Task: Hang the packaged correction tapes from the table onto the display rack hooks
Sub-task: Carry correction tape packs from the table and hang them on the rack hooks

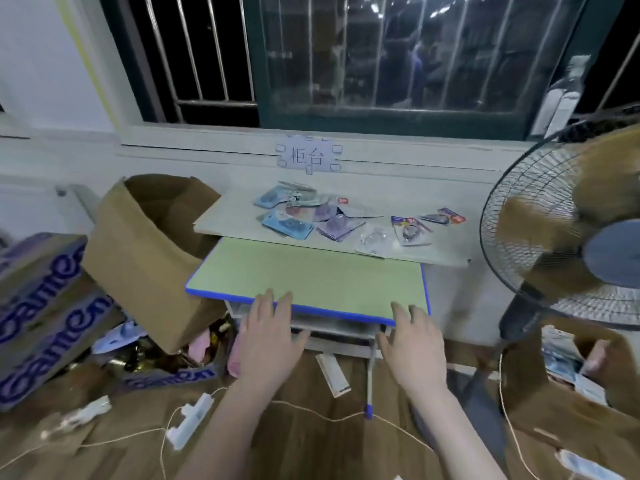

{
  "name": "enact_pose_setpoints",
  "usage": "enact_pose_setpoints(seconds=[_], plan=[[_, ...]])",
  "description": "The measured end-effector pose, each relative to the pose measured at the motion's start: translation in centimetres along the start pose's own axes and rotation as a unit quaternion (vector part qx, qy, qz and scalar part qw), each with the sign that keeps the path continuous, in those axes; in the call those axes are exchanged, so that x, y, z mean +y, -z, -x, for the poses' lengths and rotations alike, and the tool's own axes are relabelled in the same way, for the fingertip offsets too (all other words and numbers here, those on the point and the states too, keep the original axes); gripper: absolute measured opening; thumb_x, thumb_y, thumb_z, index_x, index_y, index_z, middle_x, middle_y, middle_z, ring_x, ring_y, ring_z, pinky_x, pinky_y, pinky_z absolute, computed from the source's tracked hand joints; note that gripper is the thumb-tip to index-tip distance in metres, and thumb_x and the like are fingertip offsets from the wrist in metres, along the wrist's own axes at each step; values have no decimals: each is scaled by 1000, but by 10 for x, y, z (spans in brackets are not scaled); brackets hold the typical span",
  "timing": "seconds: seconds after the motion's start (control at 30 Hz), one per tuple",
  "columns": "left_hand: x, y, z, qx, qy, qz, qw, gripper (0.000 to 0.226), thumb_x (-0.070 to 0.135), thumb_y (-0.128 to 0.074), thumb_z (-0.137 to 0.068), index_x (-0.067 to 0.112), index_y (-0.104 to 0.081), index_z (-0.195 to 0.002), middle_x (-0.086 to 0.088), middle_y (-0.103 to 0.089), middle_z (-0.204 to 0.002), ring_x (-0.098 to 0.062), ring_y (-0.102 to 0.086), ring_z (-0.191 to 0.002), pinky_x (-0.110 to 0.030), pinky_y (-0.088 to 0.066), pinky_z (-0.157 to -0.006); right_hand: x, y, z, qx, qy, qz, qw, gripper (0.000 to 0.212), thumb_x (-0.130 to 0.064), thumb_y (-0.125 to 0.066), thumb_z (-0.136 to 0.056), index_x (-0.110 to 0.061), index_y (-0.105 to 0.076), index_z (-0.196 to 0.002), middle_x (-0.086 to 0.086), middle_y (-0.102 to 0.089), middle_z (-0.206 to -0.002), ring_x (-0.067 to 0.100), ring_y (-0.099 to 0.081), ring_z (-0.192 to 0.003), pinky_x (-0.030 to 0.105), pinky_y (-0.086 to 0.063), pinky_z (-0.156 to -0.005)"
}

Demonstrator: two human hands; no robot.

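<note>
Several packaged correction tapes (311,216) lie scattered on a pale board (221,221) laid across the back of a green desk with a blue edge (311,282). More packages (410,230) sit toward the board's right end. My left hand (268,336) and my right hand (412,344) hover at the desk's near edge, fingers straight, holding nothing. No display rack is in view.
An open cardboard box (145,258) leans at the desk's left, beside printed cartons (41,306). A standing fan (568,237) crowds the right side. Another open box (571,368) sits below it. Cords and white adapters (190,420) litter the wooden floor.
</note>
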State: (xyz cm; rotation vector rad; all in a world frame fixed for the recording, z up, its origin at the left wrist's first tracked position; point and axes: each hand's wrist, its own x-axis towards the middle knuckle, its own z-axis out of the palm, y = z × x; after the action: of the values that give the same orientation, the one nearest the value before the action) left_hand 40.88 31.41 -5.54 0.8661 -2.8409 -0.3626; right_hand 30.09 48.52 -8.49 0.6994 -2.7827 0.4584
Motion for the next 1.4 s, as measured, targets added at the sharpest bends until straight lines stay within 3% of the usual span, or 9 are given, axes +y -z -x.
enact_pose_setpoints(seconds=[0.17,0.3,0.37,0.6,0.73,0.87,1.03,1.2,1.4], plan=[[-6,1,-126,-11,8,-3,1000,67,47,-46,-96,22,-19,-152,-8,-14,-161,-25,-12,-148,-38,-16,-118,-12,-40,-123,-33,3,10,999,64,-18,-92,-44,2,-68,-99,25,-64,-84,43,-64,-77,46,-55,-64],[-27,-6,-199,-31,18,30,999,65,46,-46,-97,23,-20,-151,-5,-13,-161,-23,-12,-148,-35,-13,-118,-30,-63,-194,-72,-4,10,997,57,-30,-69,-81,-6,-52,-130,21,-56,-121,38,-52,-115,44,-41,-96],[-42,-12,-236,-39,22,37,998,63,46,-46,-97,22,-22,-150,-5,-15,-161,-22,-12,-148,-34,-14,-117,-40,-77,-229,-82,6,15,997,56,-36,-54,-91,-14,-39,-140,15,-46,-135,32,-42,-126,37,-32,-104],[-96,-53,-376,-36,4,52,998,62,47,-59,-89,14,-42,-139,-12,-41,-146,-31,-35,-137,-41,-30,-110,-79,-142,-337,-113,-31,45,992,55,-42,-44,-95,-19,-30,-143,9,-39,-142,27,-35,-132,34,-26,-105],[-118,-73,-439,-49,4,59,997,72,54,-50,-92,16,-29,-150,-14,-28,-155,-31,-25,-143,-39,-23,-115,-98,-177,-388,-130,-60,39,989,58,-43,-46,-94,-19,-30,-145,11,-38,-143,28,-34,-133,35,-26,-107],[-120,-96,-467,-94,30,72,993,82,62,-44,-91,16,-18,-153,-18,-14,-159,-35,-10,-147,-42,-13,-119,-95,-199,-423,-143,-80,38,986,60,-39,-46,-95,-18,-25,-147,16,-31,-147,30,-27,-137,38,-24,-109],[-113,-120,-478,-128,97,120,980,89,68,-48,-86,18,-17,-154,-19,-15,-158,-37,-11,-146,-46,-13,-118,-80,-219,-455,-160,-92,64,981,62,-41,-41,-97,-15,-18,-149,21,-21,-152,32,-20,-141,39,-20,-112],[-103,-128,-481,-94,151,170,969,100,67,-60,-79,22,-12,-154,-21,-5,-159,-38,-4,-146,-49,-9,-117,-68,-244,-469,-223,-101,37,969,62,-50,-30,-98,-22,-14,-151,19,-14,-155,33,-15,-143,43,-19,-114],[-105,-127,-475,-48,209,195,957,113,65,-69,-71,12,-14,-153,-24,-13,-157,-39,-12,-144,-47,-13,-116,-65,-259,-455,-208,-70,53,974,60,-56,-24,-97,-27,-23,-149,15,-14,-156,34,-13,-143,44,-14,-116]])
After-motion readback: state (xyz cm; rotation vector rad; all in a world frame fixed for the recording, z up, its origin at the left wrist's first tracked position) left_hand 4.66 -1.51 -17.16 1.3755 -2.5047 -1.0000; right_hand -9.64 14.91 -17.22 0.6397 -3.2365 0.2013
